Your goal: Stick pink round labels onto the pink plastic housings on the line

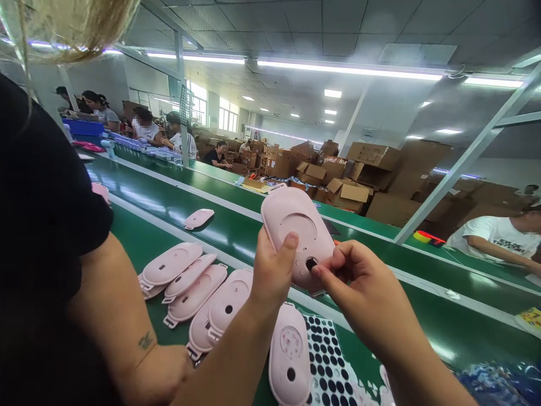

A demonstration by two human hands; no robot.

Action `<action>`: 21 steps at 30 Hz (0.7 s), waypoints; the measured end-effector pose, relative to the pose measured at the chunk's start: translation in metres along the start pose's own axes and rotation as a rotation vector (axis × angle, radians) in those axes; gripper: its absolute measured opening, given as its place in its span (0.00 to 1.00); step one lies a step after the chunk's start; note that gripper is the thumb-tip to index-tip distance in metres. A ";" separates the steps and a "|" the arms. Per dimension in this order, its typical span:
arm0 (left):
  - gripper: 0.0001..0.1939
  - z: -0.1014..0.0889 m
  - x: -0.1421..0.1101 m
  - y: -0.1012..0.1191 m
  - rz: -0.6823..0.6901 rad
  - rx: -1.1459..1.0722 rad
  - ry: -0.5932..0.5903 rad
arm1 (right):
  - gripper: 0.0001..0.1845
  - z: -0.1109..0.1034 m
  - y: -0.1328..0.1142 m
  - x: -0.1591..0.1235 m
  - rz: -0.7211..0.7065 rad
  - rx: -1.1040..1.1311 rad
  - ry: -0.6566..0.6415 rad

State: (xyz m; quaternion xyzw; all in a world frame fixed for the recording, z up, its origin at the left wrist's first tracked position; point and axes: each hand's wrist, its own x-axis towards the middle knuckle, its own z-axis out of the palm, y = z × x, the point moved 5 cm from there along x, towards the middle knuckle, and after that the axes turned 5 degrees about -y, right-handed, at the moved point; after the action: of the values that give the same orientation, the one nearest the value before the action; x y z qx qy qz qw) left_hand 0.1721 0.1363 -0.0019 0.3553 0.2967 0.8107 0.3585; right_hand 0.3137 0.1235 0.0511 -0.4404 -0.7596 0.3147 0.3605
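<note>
Pink plastic housing held up in two hands over a green assembly worktop, head view. The left hand (pixel 273 270) was closed around the lower end of the oval pink plastic housing (pixel 296 223), with the fingers behind it and the thumb (pixel 291 241) bent across its front edge; the forearm rose from the lower centre of the view. The right hand (pixel 359 287) came in from the lower right, with the thumb and forefinger pinched together on a black round pad (pixel 311 263), which sat at a small hole in the housing's face. The housing was tilted, its far end raised above the worktop (pixel 443 304).

Below the hands, a sheet of black round pads (pixel 327 361) lay on the green surface, partly used. Just beside it lay a pink housing with a black pad already in place (pixel 289 352). To the left, several more pink housings (pixel 181 290) lay overlapping in a loose group, and a single one (pixel 198 219) lay farther off.

At the left edge, a co-worker in a black T-shirt (pixel 46 197) sat close by, with a bare arm bent downward. A co-worker in a white T-shirt (pixel 494 237) was at the right edge. Stacked cardboard boxes (pixel 359 169) filled the background.
</note>
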 end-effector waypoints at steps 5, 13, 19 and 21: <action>0.25 0.002 -0.002 0.002 0.019 0.016 -0.011 | 0.11 0.001 0.002 0.001 -0.002 0.019 -0.018; 0.24 0.001 -0.005 -0.002 0.029 0.037 0.021 | 0.13 0.002 0.000 0.005 -0.006 -0.037 -0.016; 0.25 0.003 -0.006 -0.004 0.023 0.037 0.031 | 0.11 0.003 0.006 0.008 0.010 -0.052 -0.023; 0.25 0.002 -0.007 -0.004 0.025 0.049 0.042 | 0.11 0.004 0.007 0.007 0.016 -0.016 -0.037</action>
State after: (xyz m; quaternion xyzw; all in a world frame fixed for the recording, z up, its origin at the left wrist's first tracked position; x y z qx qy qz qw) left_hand 0.1784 0.1336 -0.0057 0.3507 0.3193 0.8149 0.3332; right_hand 0.3108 0.1316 0.0453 -0.4435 -0.7650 0.3196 0.3404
